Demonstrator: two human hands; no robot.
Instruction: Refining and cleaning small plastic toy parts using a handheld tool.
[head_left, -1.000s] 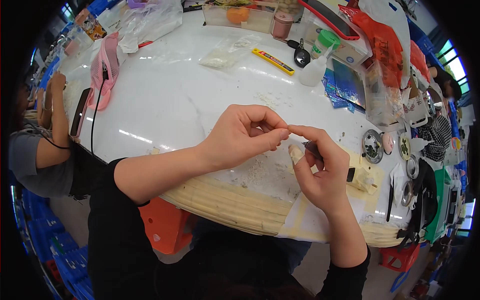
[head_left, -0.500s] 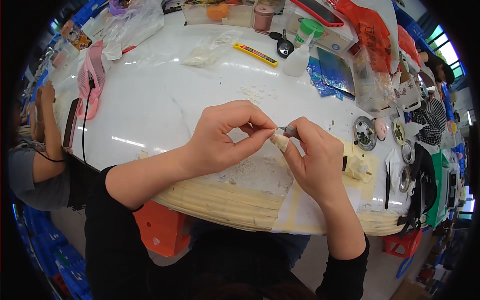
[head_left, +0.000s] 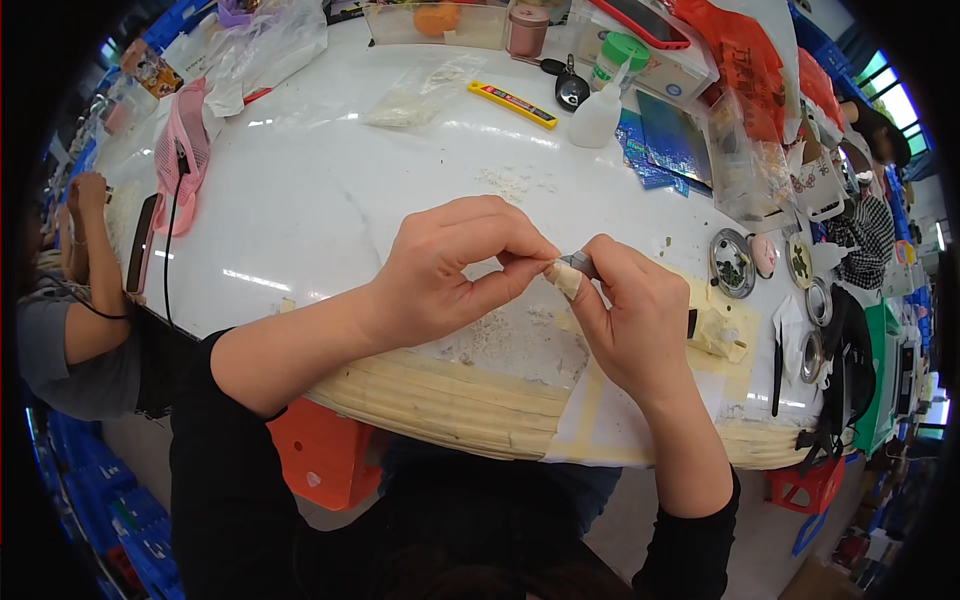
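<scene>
Gripping a grey tool [head_left: 579, 263] in my right hand [head_left: 640, 312], frame centre, mostly hidden. My left hand [head_left: 445, 255] pinches closed beside it; can't tell on what, if anything.

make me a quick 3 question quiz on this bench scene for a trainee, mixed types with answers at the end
1. Which thumb has a beige wrap on it, left or right?
2. True or false: the green-lidded jar stands to the left of the pink jar.
3. What does the right grip hold?
A) white squeeze bottle
B) small grey tool
C) black key fob

Key:
1. Right.
2. False; the green-lidded jar is to the right of the pink jar.
3. B.
</scene>
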